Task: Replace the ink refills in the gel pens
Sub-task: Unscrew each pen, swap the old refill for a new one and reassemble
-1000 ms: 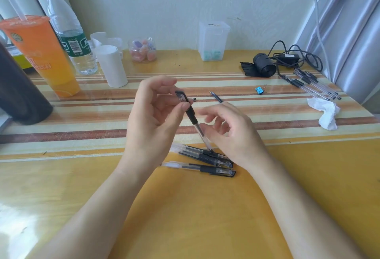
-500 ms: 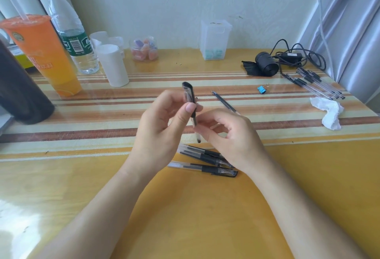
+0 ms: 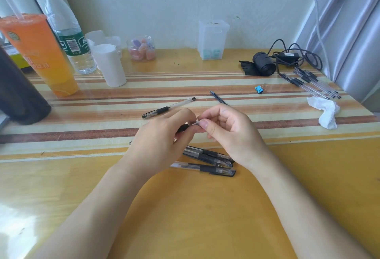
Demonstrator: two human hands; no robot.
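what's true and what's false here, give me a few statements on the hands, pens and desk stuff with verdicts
The left hand and right hand hold the same pen between them: true.
The blue binder clip sits on the pile of pens by the wrists: false, it lies alone on the striped mat, farther back.
A crumpled tissue lies at the right end of the mat: true.
The orange drink cup has tipped over: false, it stands upright at the left.

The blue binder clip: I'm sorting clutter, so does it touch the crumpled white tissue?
No, the blue binder clip lies alone on the striped mat, clearly apart from the crumpled white tissue.
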